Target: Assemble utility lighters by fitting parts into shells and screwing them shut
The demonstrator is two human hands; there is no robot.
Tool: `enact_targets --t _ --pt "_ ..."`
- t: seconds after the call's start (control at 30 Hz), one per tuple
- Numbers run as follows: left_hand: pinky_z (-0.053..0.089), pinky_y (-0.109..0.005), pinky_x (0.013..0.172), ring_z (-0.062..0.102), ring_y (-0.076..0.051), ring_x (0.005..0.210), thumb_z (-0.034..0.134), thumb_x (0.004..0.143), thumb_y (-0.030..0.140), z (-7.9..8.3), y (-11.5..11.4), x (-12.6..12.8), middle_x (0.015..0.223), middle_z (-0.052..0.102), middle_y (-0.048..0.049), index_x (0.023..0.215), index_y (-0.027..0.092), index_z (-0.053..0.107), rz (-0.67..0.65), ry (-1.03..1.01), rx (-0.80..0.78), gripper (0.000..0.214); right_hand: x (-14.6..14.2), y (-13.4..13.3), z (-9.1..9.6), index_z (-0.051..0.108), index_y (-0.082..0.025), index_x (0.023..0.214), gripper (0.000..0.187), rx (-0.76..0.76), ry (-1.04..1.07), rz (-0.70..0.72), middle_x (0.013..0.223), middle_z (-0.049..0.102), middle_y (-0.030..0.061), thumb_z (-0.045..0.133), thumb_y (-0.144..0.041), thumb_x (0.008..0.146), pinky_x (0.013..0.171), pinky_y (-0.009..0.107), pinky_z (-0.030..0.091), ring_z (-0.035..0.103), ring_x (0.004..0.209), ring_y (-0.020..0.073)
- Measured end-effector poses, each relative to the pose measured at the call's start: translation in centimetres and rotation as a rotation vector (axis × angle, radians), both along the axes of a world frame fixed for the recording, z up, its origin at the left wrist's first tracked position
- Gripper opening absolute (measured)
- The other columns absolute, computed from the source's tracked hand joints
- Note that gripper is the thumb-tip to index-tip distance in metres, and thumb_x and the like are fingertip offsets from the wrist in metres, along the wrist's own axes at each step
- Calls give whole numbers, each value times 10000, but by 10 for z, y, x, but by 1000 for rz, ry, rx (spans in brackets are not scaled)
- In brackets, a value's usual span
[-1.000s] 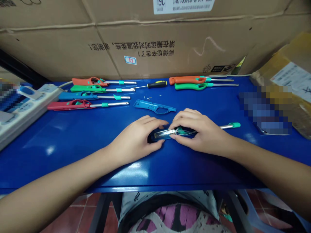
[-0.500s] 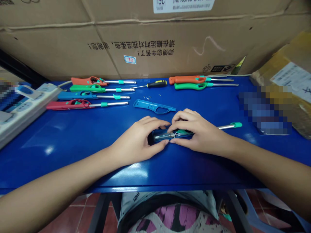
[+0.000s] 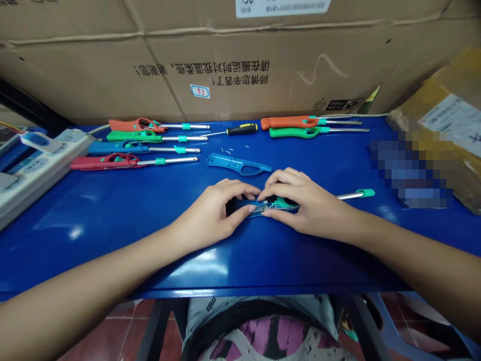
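Note:
An opened blue long-neck lighter [image 3: 259, 213] lies on the blue table, its metal tube [image 3: 346, 196] and green tip pointing right. My left hand [image 3: 225, 208] curls around the handle end, thumb and fingers pinching the clear fuel tank [image 3: 260, 206]. From the right, my right hand [image 3: 300, 200] holds the lighter near its green trigger [image 3: 280, 202], fingertips close to those of my left hand. Part of the lighter's body is hidden under my right palm. Just beyond lies the loose blue half-shell [image 3: 236, 164] of a handle.
Several assembled lighters [image 3: 128, 147] lie at the back left. An orange lighter [image 3: 287, 122] and a green lighter [image 3: 295, 133] lie back right. A black-yellow screwdriver [image 3: 242, 129] sits between, near small screws [image 3: 227, 151]. A power strip [image 3: 35, 163] stands left; cardboard boxes [image 3: 225, 55] border the back and right.
My left thumb has moved up and over the clear fuel tank, covering more of it. The right hand has barely shifted. Other things stay in place.

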State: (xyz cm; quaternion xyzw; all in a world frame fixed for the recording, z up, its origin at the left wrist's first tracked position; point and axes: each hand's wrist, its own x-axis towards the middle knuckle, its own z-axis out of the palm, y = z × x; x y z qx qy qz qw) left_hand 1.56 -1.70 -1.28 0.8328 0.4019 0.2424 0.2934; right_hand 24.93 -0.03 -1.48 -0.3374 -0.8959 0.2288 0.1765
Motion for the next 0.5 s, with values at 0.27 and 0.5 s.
enact_targets --t 0.27,0.5 --pt "524 -360 868 644 -187 940 623 895 166 2 0 -3 1054 733 -36 1212 227 663 19 13 -43 325 1 3 5 679 -247 1075 173 -69 114 -80 1073 647 55 632 -218 910 953 404 453 575 1068 225" --pt "505 -387 920 634 -194 983 594 909 169 1 -1 -2 1123 719 -52 1212 206 659 18 12 -8 312 2 7 3 683 -233 1039 171 -102 97 -111 1062 655 49 701 -249 870 953 398 459 587 1063 223"
